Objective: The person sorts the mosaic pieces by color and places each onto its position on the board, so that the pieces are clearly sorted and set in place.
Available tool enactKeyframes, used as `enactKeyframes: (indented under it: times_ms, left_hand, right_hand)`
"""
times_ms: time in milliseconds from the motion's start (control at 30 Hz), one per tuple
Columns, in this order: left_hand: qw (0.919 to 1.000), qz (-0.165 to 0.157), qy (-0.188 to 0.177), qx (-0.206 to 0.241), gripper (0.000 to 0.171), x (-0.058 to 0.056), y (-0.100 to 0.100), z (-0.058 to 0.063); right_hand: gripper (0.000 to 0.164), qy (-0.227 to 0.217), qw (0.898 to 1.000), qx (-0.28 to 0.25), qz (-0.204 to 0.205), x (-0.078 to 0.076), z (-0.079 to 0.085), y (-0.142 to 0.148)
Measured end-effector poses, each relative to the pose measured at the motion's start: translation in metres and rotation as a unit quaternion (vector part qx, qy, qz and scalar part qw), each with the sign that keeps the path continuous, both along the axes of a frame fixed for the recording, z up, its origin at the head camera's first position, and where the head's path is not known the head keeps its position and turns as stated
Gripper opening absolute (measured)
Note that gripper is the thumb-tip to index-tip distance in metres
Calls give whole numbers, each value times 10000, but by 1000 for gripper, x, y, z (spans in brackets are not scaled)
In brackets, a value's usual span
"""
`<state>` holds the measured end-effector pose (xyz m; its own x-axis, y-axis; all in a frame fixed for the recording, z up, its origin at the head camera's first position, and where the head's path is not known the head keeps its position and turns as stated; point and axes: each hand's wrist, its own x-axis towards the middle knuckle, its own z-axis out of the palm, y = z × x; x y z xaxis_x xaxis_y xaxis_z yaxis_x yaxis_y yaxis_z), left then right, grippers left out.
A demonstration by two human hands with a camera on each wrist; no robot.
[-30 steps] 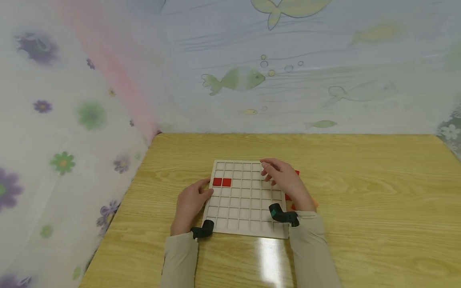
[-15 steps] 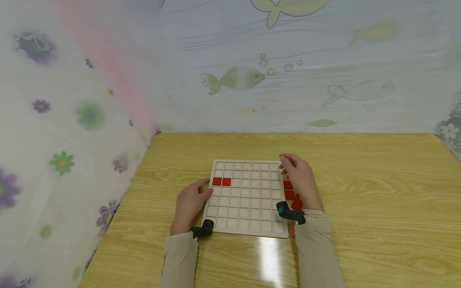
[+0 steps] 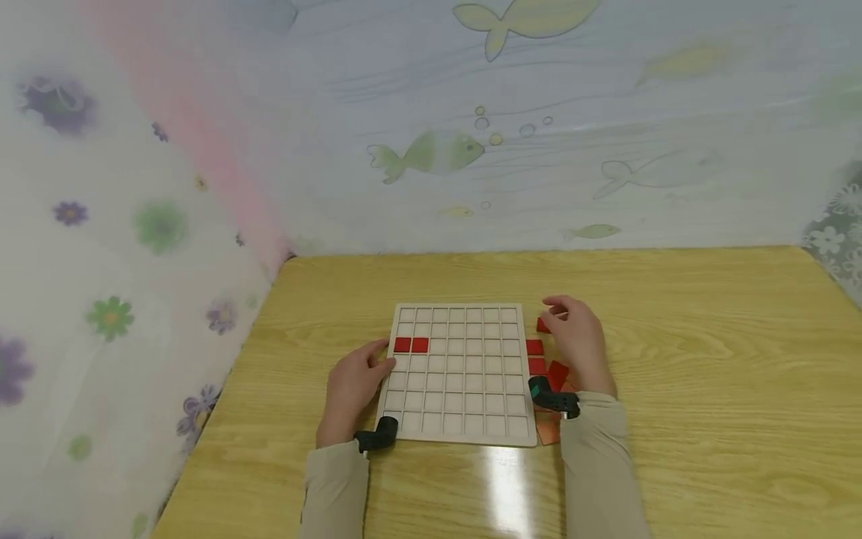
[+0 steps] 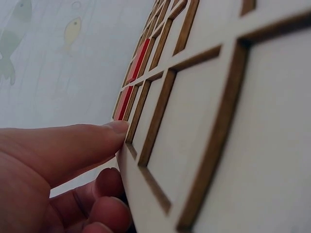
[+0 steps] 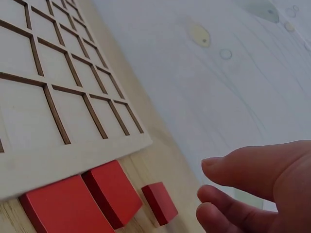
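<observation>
A pale wooden grid board (image 3: 456, 384) lies on the table. Two red square tiles (image 3: 411, 345) fill adjoining cells near its left side. My left hand (image 3: 353, 389) holds the board's left edge; in the left wrist view its thumb (image 4: 92, 141) lies at the edge and the curled fingers are against the side. Beyond the board's right edge, my right hand (image 3: 578, 337) is held over a lone red tile (image 3: 542, 325). The right wrist view shows thumb and fingers apart, with nothing between them, beside that small red tile (image 5: 160, 203).
More red tiles (image 3: 535, 356) lie along the board's right edge, partly under the right forearm. Nearer the front is an orange tile (image 3: 548, 431). A wall covering with fish drawings (image 3: 431, 153) stands behind the table (image 3: 707, 359).
My right hand has moved right, from over the board's upper right corner to the loose red tile beyond it. The left hand stays at the left edge. The head view has shifted slightly.
</observation>
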<state>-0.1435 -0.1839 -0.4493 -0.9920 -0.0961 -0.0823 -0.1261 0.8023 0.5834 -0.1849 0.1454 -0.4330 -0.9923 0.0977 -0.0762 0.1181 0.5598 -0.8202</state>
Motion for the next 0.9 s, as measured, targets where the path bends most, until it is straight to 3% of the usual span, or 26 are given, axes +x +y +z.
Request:
enactKeyframes:
  times_ms: [400, 567, 900]
  left_hand:
    - [10000, -38, 41, -60, 39, 2, 1, 1]
    - [10000, -25, -27, -39, 40, 3, 1, -1]
    - [10000, -45, -68, -27, 40, 2, 0, 2]
  right_hand:
    - [43, -263, 9971, 430, 563, 3, -1, 11]
    - [42, -450, 9961, 519, 553, 2, -4, 10]
    - [37, -418, 9958, 643, 506, 0, -8, 10]
